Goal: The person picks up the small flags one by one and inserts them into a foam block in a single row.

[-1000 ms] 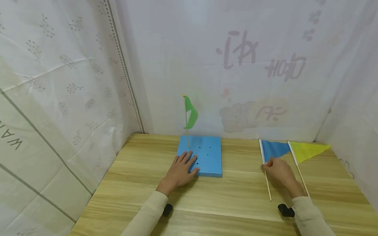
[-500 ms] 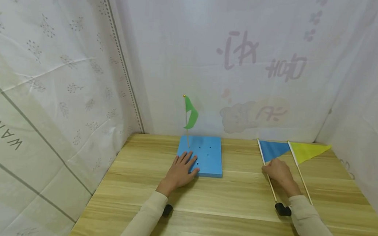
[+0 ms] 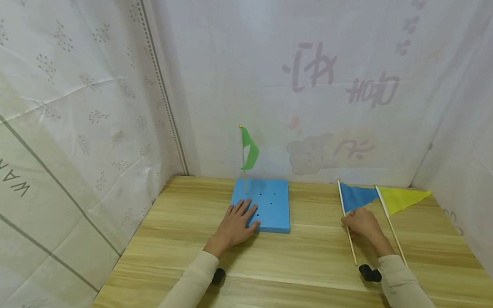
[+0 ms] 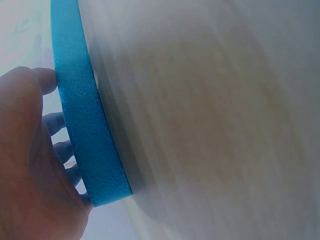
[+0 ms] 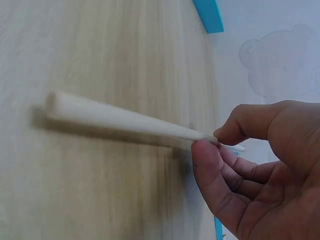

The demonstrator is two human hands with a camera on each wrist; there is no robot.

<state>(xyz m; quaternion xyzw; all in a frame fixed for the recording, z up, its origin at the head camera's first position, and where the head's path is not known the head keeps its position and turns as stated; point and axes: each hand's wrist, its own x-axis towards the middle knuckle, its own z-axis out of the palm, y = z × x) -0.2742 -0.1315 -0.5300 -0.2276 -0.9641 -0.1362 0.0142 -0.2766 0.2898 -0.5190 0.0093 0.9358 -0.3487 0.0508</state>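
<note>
My left hand (image 3: 235, 224) lies with fingers spread on a blue foam block (image 3: 274, 213) that has several small holes in its top. In the left wrist view the fingertips rest over the edge of the block (image 4: 87, 115). A green flag (image 3: 250, 154) stands upright in the block's far left part. With thumb and forefinger, my right hand (image 3: 363, 225) pinches the wooden stick of a blue pennant flag (image 3: 355, 197). The right wrist view shows the stick (image 5: 130, 120) just over the table, its lower end toward the camera. Right of it lies a yellow pennant flag (image 3: 400, 199), its stick partly behind my right wrist.
Both flags at the right lie near the back edge of the wooden table (image 3: 290, 271). Printed curtains (image 3: 252, 68) hang behind and at both sides. A black wrist device (image 3: 369, 273) sits under the right forearm, another (image 3: 218, 276) under the left.
My right hand has taken a pinch on the blue flag's stick and shifted it slightly; its lower end swung right, then a little back left. The left hand stays on the block.
</note>
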